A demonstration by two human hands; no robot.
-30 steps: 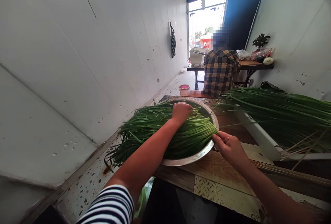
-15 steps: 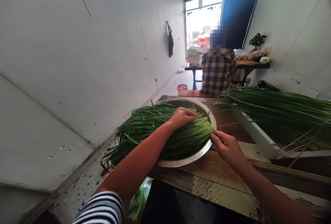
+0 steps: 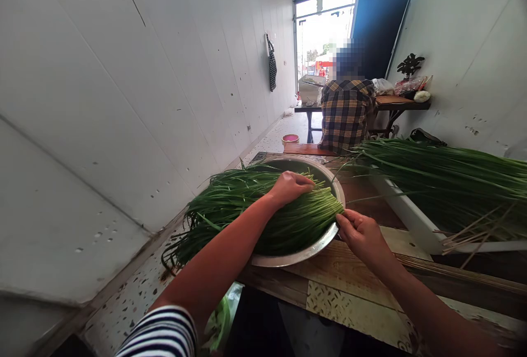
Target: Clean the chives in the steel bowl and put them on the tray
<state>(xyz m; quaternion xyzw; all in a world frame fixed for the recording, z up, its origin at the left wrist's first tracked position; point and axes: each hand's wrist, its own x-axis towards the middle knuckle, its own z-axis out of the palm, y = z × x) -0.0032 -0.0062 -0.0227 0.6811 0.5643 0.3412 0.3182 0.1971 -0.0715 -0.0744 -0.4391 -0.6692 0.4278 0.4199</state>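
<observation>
A thick pile of long green chives (image 3: 284, 230) lies across a round metal basin (image 3: 280, 261), pale stem ends to the right, leaves drooping over the left rim. Across the top of the stems reaches my left hand (image 3: 290, 188), its fingers pinched together on some chives near their pale ends. At the right rim my right hand (image 3: 360, 229) is closed, thumb and fingertips pinching the cut ends of chive stems. The fingertips' far side is hidden.
The basin stands on a wood-patterned table (image 3: 349, 269). To its right, more chives (image 3: 448, 176) spill over a white tray (image 3: 407, 214), with thin straw-coloured strands (image 3: 473, 233) nearby. Farther off, a person in a plaid shirt (image 3: 346, 112) sits at another table (image 3: 403, 106). A wall (image 3: 164, 99) runs along the left.
</observation>
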